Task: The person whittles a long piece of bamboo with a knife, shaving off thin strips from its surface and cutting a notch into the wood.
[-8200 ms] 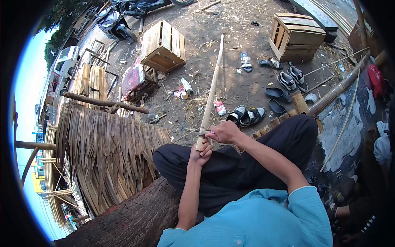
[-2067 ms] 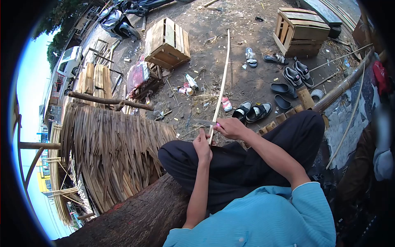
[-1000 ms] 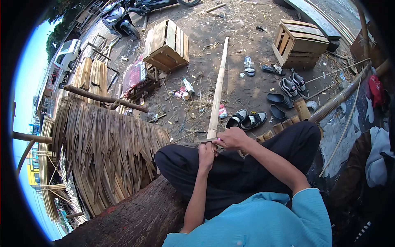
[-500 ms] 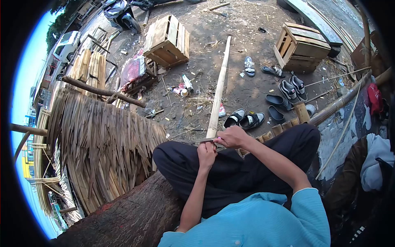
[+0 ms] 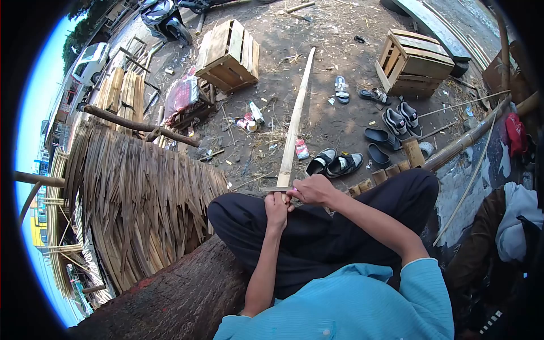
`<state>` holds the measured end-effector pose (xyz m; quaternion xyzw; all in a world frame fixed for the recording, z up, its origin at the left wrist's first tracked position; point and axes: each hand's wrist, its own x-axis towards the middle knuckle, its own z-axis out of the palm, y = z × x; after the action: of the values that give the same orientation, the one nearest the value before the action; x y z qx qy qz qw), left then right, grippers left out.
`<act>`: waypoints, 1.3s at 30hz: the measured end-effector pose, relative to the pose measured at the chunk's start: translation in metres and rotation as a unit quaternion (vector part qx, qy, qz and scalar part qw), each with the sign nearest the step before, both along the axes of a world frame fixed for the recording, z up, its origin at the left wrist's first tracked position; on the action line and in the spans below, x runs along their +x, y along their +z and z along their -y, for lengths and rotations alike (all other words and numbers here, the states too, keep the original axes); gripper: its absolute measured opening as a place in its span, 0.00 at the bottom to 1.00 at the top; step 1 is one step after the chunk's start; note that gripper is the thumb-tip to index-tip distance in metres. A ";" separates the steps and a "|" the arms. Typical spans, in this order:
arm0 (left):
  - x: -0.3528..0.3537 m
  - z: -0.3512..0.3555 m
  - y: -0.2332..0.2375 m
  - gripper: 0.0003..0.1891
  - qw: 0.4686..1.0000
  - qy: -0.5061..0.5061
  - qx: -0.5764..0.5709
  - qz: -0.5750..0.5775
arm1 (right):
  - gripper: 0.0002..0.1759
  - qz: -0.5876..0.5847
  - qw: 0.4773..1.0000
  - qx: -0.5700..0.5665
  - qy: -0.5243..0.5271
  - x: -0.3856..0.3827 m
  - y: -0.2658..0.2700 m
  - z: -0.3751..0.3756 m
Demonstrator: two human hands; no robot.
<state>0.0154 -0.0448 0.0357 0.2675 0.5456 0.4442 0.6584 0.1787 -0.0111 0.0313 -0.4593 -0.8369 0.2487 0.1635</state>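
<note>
A long pale bamboo strip (image 5: pixel 295 122) reaches from my lap out over the dirt ground, its near end between my knees. My left hand (image 5: pixel 277 212) is closed around that near end. My right hand (image 5: pixel 315 190) is closed on the handle of a knife (image 5: pixel 276 189); only a bit of pink handle shows by the fingers. The blade lies crosswise over the strip, just beyond my left hand and touching it. My fingers hide part of the strip's end.
Dried-leaf thatch (image 5: pixel 141 192) hangs at the left above a thick log (image 5: pixel 181 289). Slippers (image 5: pixel 335 163) and sneakers (image 5: pixel 400 120) lie ahead. Two wooden crates (image 5: pixel 229 55) (image 5: pixel 415 62) stand farther off. A bamboo pole (image 5: pixel 470 136) runs along the right.
Both hands, with the knife, have shifted slightly left. The strip's near end has swung left with them, and the blade lies more level across it.
</note>
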 end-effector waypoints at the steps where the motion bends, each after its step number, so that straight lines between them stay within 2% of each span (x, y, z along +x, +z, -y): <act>1: 0.001 0.002 0.001 0.13 1.000 -0.005 0.006 -0.002 | 0.30 -0.007 1.000 -0.003 0.003 0.000 0.001 0.000; 5: -0.003 0.013 -0.003 0.12 0.999 -0.028 0.011 -0.021 | 0.31 -0.003 0.998 0.040 0.050 0.000 0.006 -0.001; 7: 0.005 0.014 0.014 0.12 0.999 -0.028 -0.008 -0.038 | 0.32 0.068 0.998 0.001 -0.010 0.026 -0.009 -0.024; 8: 0.001 0.009 -0.001 0.12 1.000 -0.011 -0.008 -0.020 | 0.32 0.077 0.996 -0.001 -0.043 0.018 -0.017 -0.019; 9: -0.001 -0.001 0.002 0.11 1.000 -0.012 0.000 -0.003 | 0.32 0.054 0.995 -0.005 -0.080 0.010 -0.009 -0.014; 11: -0.006 0.003 0.006 0.11 0.999 -0.003 -0.003 0.034 | 0.31 0.024 0.999 0.010 -0.039 0.012 -0.003 -0.020; 14: 0.003 0.001 0.003 0.14 1.000 -0.003 0.016 -0.014 | 0.31 0.011 0.999 0.028 0.021 0.008 -0.007 -0.011; 16: 0.003 0.008 -0.002 0.17 0.999 -0.016 0.022 -0.044 | 0.31 -0.014 1.000 0.014 0.010 -0.005 -0.002 0.000; 18: 0.002 0.009 0.001 0.15 0.999 -0.020 0.015 -0.023 | 0.32 -0.033 0.999 0.013 -0.003 -0.009 -0.001 0.004; 21: 0.004 0.007 0.005 0.12 1.000 -0.011 0.019 -0.018 | 0.33 0.033 0.995 -0.051 -0.082 0.011 -0.010 -0.017; 22: 0.001 0.008 0.002 0.12 1.000 -0.007 0.010 -0.008 | 0.33 0.085 0.992 -0.072 -0.056 0.012 -0.002 -0.022; 25: 0.000 0.000 0.006 0.12 0.999 -0.009 0.027 0.013 | 0.32 0.000 0.998 0.023 -0.057 -0.014 0.011 -0.014; 26: -0.001 0.002 -0.001 0.12 0.999 -0.024 0.043 -0.003 | 0.32 -0.002 0.999 0.046 -0.017 -0.021 0.015 -0.012; 29: 0.001 0.009 0.007 0.13 1.000 -0.004 0.030 0.000 | 0.31 -0.009 0.999 0.036 -0.018 0.002 0.003 -0.018; 31: 0.000 0.011 0.011 0.13 1.000 0.009 0.009 0.016 | 0.32 0.064 0.997 0.014 -0.047 0.020 -0.006 -0.026; 33: -0.001 -0.004 0.005 0.13 0.999 -0.004 0.005 0.031 | 0.32 0.007 0.995 0.062 -0.083 0.006 -0.004 -0.016; 34: -0.005 -0.007 0.002 0.13 0.998 -0.054 0.020 0.028 | 0.32 0.016 0.997 0.054 -0.043 0.008 0.002 -0.014; 36: 0.005 0.001 0.008 0.12 0.998 -0.056 0.025 -0.013 | 0.33 0.026 0.998 0.039 0.033 0.008 0.012 -0.013; 37: 0.010 0.006 0.013 0.12 0.997 -0.057 0.027 -0.035 | 0.33 0.055 0.997 -0.015 -0.043 0.017 0.003 -0.021; 38: 0.009 0.010 0.007 0.12 0.995 -0.081 0.009 -0.061 | 0.33 0.069 0.996 -0.031 -0.042 0.018 -0.002 -0.027; 39: -0.001 0.008 0.000 0.12 0.996 -0.080 0.013 -0.027 | 0.33 0.082 0.995 -0.047 -0.043 0.017 -0.005 -0.030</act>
<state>0.0141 -0.0527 0.0359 0.3304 0.5346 0.3898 0.6731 0.1962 0.0185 0.0264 -0.5210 -0.8143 0.2419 0.0828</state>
